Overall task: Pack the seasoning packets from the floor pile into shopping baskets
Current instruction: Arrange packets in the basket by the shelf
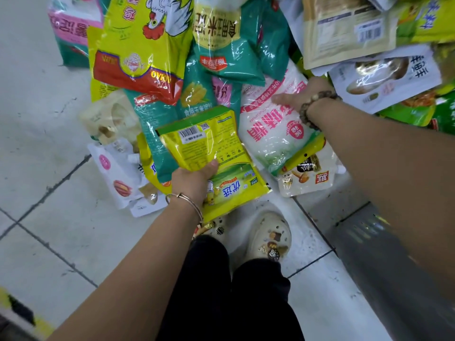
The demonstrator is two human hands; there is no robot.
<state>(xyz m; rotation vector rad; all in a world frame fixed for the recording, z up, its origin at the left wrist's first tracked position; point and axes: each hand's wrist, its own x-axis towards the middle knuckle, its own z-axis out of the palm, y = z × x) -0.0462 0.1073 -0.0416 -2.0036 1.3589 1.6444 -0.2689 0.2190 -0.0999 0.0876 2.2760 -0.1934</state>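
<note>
A pile of seasoning packets covers the tiled floor ahead of me. My left hand (194, 182) grips a yellow-green packet (209, 141) by its lower edge, thumb on top, barcode side up. A second yellow packet with blue lettering (234, 190) lies under it against my palm. My right hand (305, 97) reaches over a clear white packet with red lettering (270, 129); the thumb lies on its upper part and the fingers are hidden behind the packet's far edge. No basket is in view.
Large teal starch bags (236, 50), a yellow chicken-print bag (142, 43) and beige and white pouches (344, 30) fill the top. White spouted pouches (115, 173) lie at the left. My feet in cream clogs (268, 237) stand just below the pile. A grey metal base (384, 267) runs at right.
</note>
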